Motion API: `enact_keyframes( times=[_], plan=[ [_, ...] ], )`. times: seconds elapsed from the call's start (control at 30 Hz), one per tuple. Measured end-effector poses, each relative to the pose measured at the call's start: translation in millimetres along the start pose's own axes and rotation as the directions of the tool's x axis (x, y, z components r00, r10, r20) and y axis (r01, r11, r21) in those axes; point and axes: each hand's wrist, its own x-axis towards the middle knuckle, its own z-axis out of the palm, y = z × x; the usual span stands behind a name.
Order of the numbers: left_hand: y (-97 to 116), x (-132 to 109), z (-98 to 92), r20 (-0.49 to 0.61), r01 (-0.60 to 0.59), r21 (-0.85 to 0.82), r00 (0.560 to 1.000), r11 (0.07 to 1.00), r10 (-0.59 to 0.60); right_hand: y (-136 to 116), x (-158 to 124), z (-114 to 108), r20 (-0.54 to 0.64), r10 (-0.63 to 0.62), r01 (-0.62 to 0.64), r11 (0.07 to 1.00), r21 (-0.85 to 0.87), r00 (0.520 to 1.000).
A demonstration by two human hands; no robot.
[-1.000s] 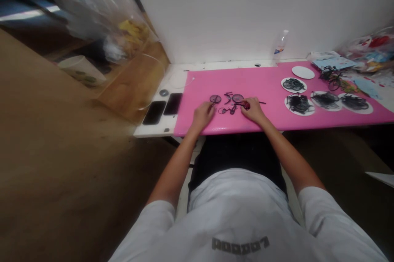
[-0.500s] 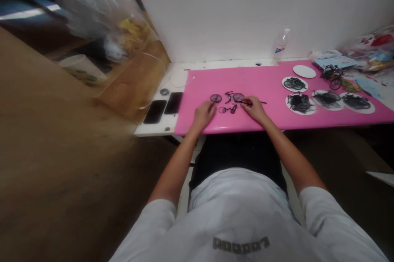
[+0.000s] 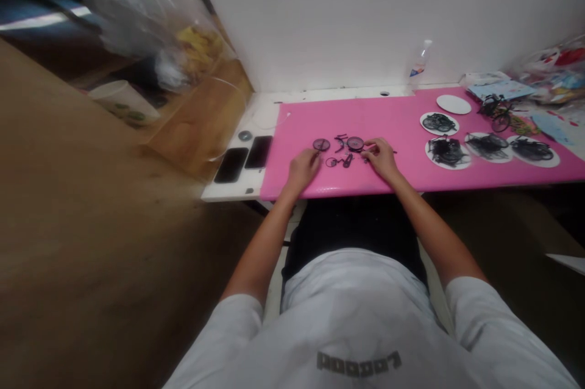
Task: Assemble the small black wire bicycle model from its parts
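Observation:
My left hand (image 3: 305,168) rests on the pink mat with its fingers drawn together. Their tips meet the lower edge of a small black toy wheel (image 3: 321,145); whether anything is pinched there is too small to tell. On the other side, my right hand (image 3: 382,158) has thumb and forefinger apart beside a second toy wheel (image 3: 355,144). A thin dark part runs beneath this hand and sticks out to its right. Between the hands lie a small curved black piece (image 3: 339,144) and a black crank-like piece with a ring (image 3: 347,161).
Plates of black parts (image 3: 446,152) stand on the mat (image 3: 311,121) at right, near an empty white plate (image 3: 453,104) and an assembled toy bicycle (image 3: 499,113). Two phones (image 3: 231,165) lie left. A plastic bottle (image 3: 419,60) stands by the wall; plastic bags (image 3: 564,69) fill the far right corner.
My right thumb and forefinger have spread apart from a closer pinch, and that hand has shifted slightly right. My left hand stays by the wheel.

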Motion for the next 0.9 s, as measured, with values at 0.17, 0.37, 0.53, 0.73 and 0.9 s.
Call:
enact_keyframes(
  times=[0.17,0.37,0.53,0.73,0.9],
  plan=[
    [-0.9,0.1,0.6,0.006,0.006,0.014,1.0,1.0,-0.006,1.6,1.4,-0.3,-0.024,0.022,-0.021,0.999,0.027,0.999],
    [-3.1,-0.3,1.3,-0.002,-0.015,0.009,1.0,1.0,0.015,7.0,5.0,-0.2,-0.106,0.101,-0.091,0.991,0.095,0.989],
    [-2.4,-0.3,1.0,0.0,-0.008,0.012,1.0,1.0,0.008,6.8,4.9,-2.4,-0.143,0.105,-0.102,0.994,0.028,0.984],
    [-1.4,-0.1,0.3,-0.003,-0.008,0.017,1.0,1.0,0.008,2.1,2.9,-4.5,-0.105,0.058,-0.06,0.998,-0.013,0.993],
    [-1.8,0.1,0.1,-0.014,-0.016,0.012,1.0,1.0,0.016,1.2,2.1,-4.4,-0.085,0.052,-0.059,0.996,-0.074,0.995]
  ],
)
